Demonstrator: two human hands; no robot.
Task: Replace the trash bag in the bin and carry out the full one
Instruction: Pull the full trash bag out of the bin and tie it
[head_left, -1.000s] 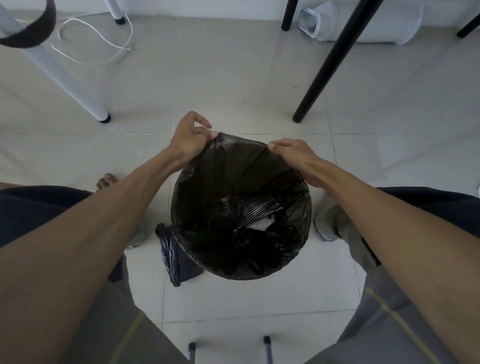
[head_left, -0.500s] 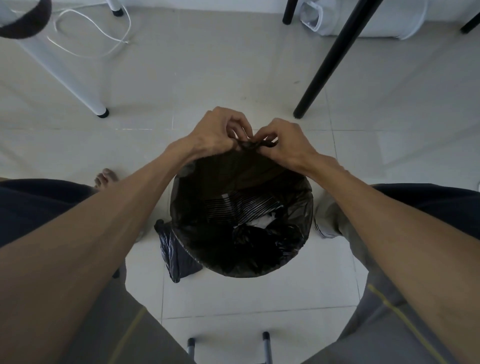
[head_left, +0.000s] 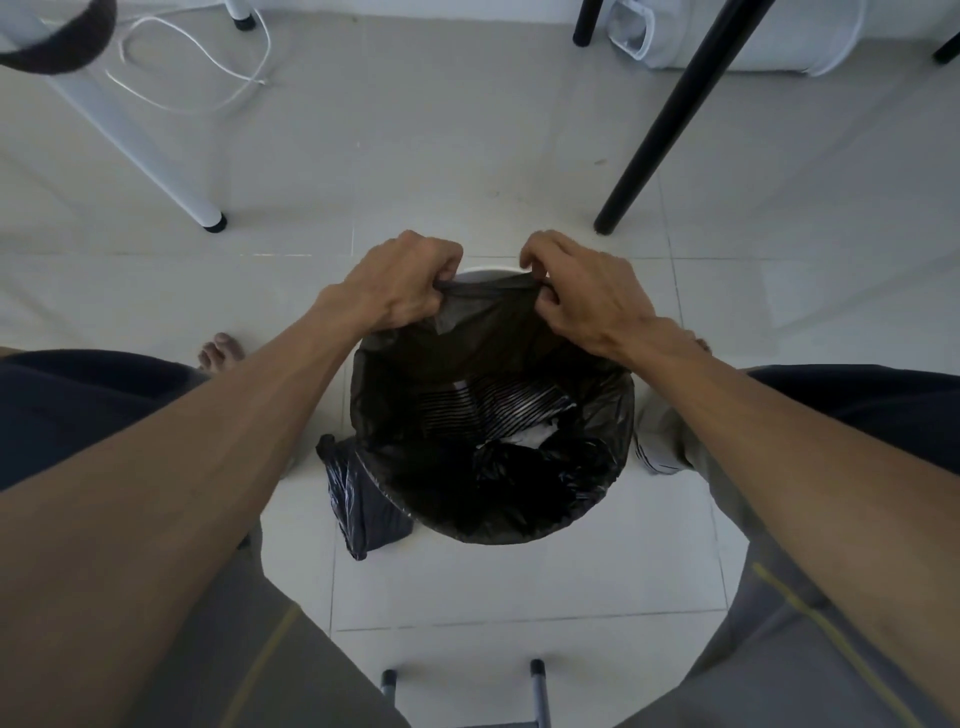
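On the pale tiled floor, between the person's knees, stands a round bin whose white rim shows only at the far side, where the liner has been peeled off it. The black trash bag still sits in the bin, its mouth folded over the near and side rim. The left hand and right hand each pinch the far hem, fingers curled closed on the film and drawing a taut strip between them just above the bin.

The bag is thin, soft plastic, glossy and crinkled, semi-translucent where stretched. It will likely be slippery and easy to tear if pulled by one point, so gathering the whole hem into a bunch, rather than a thin pinch, looks the safer hold. Inside lie a striped black-and-white wrapper, a scrap of something white and dark crumpled film; the load seems light and loose, apt to shift as the bag lifts.

Beside the bin's left foot lies a second black bag, crumpled and shiny, probably the replacement. A black table leg and a white leg stand well apart.
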